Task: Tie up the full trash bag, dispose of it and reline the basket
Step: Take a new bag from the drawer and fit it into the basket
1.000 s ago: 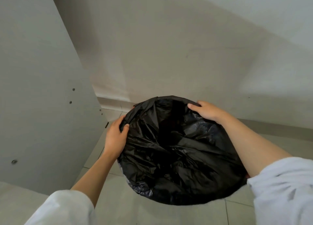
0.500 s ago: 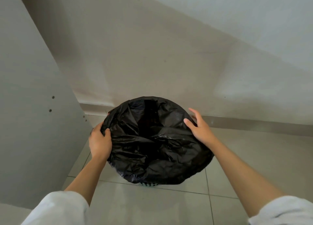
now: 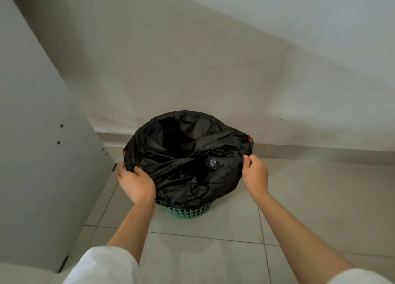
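Note:
A black trash bag (image 3: 188, 159) lines a green slatted basket (image 3: 188, 212) that stands on the floor against the wall. The bag's edge is folded down over the rim and hides most of the basket. My left hand (image 3: 135, 183) grips the bag's edge at the left side of the rim. My right hand (image 3: 255, 173) pinches the bag's edge at the right side, fingers curled on the plastic. A red bit of the bag's drawstring shows at the far right rim.
A grey cabinet panel (image 3: 42, 155) stands close on the left of the basket. A plain wall (image 3: 213, 70) with a baseboard runs behind it. Light floor tiles (image 3: 213, 251) spread in front and to the right.
The view has pulled back, so the basket looks farther away and its green base now shows. Both hands slid toward the near side of the rim, and my right hand went from flat to pinching the bag.

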Demonstrator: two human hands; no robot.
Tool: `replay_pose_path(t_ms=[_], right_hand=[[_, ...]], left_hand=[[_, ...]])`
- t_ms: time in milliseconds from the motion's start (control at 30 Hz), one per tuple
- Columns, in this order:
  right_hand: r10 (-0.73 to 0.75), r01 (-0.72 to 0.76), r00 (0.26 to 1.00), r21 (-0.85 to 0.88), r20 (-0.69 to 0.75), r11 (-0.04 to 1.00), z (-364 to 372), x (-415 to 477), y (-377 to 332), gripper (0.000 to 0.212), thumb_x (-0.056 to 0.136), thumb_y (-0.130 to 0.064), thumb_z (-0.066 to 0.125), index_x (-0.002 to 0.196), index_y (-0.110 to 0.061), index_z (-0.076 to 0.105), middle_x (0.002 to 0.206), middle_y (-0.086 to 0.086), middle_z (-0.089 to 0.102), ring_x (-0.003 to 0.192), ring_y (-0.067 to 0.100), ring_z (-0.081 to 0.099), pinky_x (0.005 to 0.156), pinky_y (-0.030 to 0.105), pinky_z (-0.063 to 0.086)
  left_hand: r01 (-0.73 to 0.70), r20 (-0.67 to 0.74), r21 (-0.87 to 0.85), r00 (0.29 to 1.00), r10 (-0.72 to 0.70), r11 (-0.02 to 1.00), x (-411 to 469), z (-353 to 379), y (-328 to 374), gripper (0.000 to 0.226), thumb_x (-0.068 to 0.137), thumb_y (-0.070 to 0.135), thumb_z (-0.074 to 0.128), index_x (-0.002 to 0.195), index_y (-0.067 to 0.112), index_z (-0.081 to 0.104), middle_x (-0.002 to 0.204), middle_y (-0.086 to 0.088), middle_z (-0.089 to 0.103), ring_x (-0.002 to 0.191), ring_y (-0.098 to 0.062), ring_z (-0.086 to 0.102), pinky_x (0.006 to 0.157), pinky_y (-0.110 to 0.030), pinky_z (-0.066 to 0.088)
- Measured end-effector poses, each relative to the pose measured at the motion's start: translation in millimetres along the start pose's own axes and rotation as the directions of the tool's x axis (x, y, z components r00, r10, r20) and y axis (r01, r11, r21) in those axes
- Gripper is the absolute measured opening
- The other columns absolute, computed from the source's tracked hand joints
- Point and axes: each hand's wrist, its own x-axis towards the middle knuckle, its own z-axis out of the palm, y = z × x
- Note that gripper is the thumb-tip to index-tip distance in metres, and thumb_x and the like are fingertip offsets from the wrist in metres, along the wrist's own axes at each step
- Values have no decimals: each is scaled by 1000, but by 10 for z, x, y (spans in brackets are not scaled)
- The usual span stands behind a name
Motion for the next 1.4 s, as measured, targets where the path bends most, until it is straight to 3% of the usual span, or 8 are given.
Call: replay_pose_path(t_ms=[200, 467, 600, 700, 833, 1033, 1267, 1400], right_hand=[[174, -286, 932, 351, 318, 891, 50, -62, -159, 45, 97, -44, 39, 91, -2, 53, 83, 12, 58, 74, 27, 60, 63, 41, 56], [38, -40, 998, 41, 43, 998, 67, -111, 56, 37, 101, -17, 38, 76, 4, 56, 72, 24, 56, 67, 32, 51, 57, 32, 21], [301, -328, 860, -7, 412, 945, 135, -86, 294, 35, 101, -22, 38, 94, 2, 63, 68, 18, 61, 57, 29, 56, 52, 31, 43], [382, -444, 877, 186, 293, 877, 120, -134, 271, 29, 100, -28, 41, 102, -3, 56, 92, 17, 61, 75, 31, 59, 58, 36, 52], [188, -171, 982, 430, 2, 887, 17, -180, -38, 25, 95, -37, 50, 106, -15, 46, 99, 4, 56, 89, 20, 55, 75, 32, 42], [-9, -36, 995, 424, 103, 905, 145, -286, -215, 41, 92, -37, 54, 126, -21, 37, 110, -2, 54, 95, 15, 56, 75, 25, 41], [93, -126, 990, 394, 103, 910, 127, -333, -26, 38, 99, -35, 39, 125, -9, 45, 111, 7, 56, 99, 20, 54, 77, 27, 39], [-143, 183, 962, 162, -232, 970, 73, -289, -197, 33, 94, -25, 51, 120, -6, 47, 119, 11, 52, 112, 26, 46, 93, 35, 40]], left_hand=[[46, 24, -23, 999, -45, 999, 6, -9, -20, 42, 100, 15, 36, 140, 4, 35, 140, -15, 37, 128, -32, 40, 105, -42, 35], [199, 96, -88, 977, -190, 976, 14, -43, -1, 48, 101, 35, 35, 141, 7, 35, 141, -13, 40, 126, -33, 43, 103, -43, 37], [404, 319, -257, 893, -318, 878, -8, -52, -66, 61, 95, 59, 28, 142, 22, 38, 139, -4, 48, 125, -28, 47, 105, -42, 38], [540, 488, -315, 797, -355, 780, -51, -131, -171, 73, 85, 73, 30, 143, 28, 37, 135, 3, 51, 125, -22, 46, 104, -44, 38], [450, 437, -342, 853, -283, 825, -55, -255, -210, 60, 89, 59, 45, 128, 14, 53, 116, -1, 61, 107, -21, 58, 96, -41, 47], [547, 492, -504, 818, -298, 669, 111, -317, -275, 24, 96, 29, 51, 89, 8, 60, 98, -5, 65, 102, -22, 62, 100, -41, 46], [286, 271, 13, 921, -279, 958, 230, -362, -343, 24, 98, 21, 47, 107, 5, 63, 100, -4, 62, 94, -21, 51, 84, -34, 42], [-16, 63, 55, 998, 12, 998, 122, -422, -47, 44, 96, 43, 43, 122, 9, 51, 121, -7, 51, 104, -23, 51, 85, -34, 38]])
